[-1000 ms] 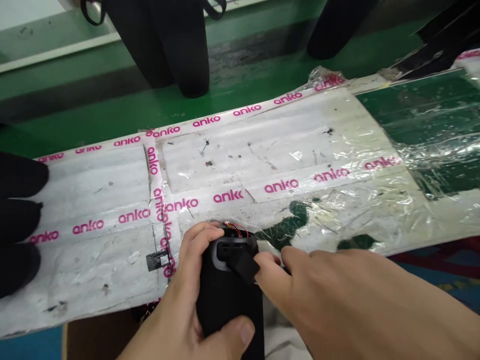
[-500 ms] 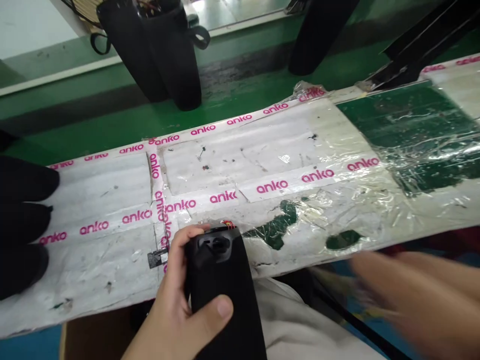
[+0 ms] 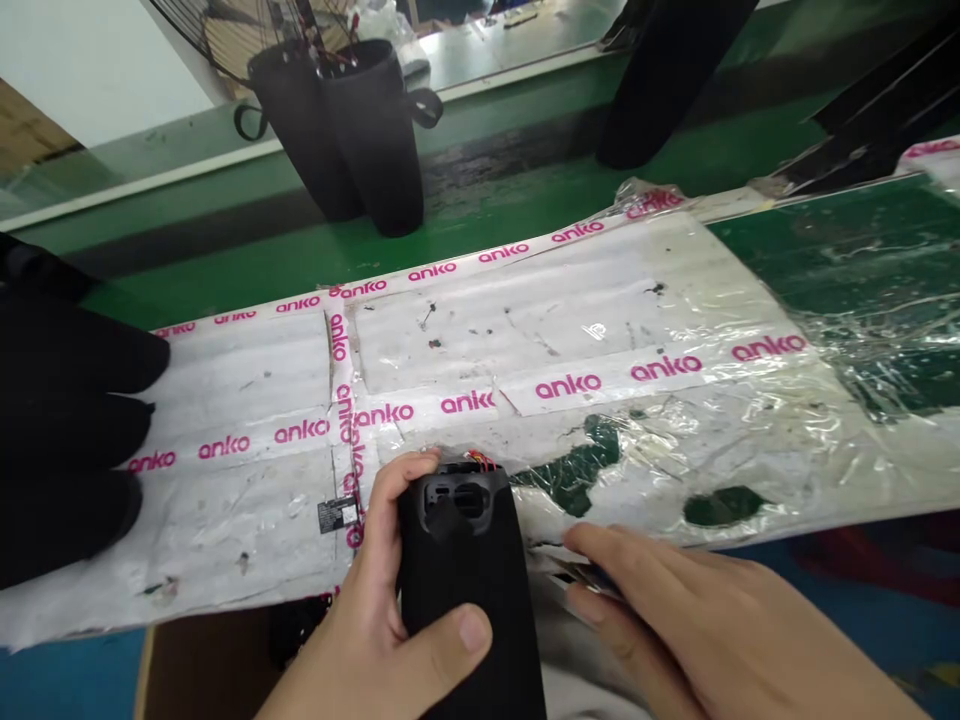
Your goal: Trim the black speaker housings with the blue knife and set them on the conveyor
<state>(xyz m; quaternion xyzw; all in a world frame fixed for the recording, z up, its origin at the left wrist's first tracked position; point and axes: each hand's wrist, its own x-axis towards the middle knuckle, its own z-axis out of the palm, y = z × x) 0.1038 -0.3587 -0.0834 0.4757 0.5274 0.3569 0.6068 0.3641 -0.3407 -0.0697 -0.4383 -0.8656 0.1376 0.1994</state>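
My left hand [image 3: 390, 610] grips a black fabric-covered speaker body [image 3: 480, 590], thumb across its near face and fingers around its far left edge. Its upper end has an oval recess [image 3: 457, 500] with small port openings, and red and yellow wires [image 3: 480, 459] poke out of the top. Close to the speaker's right side, my right hand [image 3: 675, 600] pinches a slim, pointed metal tool [image 3: 574, 575] between thumb and forefinger; its exact kind is not clear. A small dark label with a white patch [image 3: 337, 514] lies on the covered bench left of the speaker.
The bench ledge [image 3: 525, 320] is wrapped in white sheeting with pink-printed tape. More black tubes lie at the left [image 3: 75, 420]; two with loops [image 3: 375, 140] stand on the green surface behind, another dark tube [image 3: 667, 80] farther right. A cardboard box [image 3: 202, 660] sits below.
My right hand has come in from the right to the speaker's side, with the pointed tool now showing. My left hand still holds the speaker. The whole view has shifted slightly.
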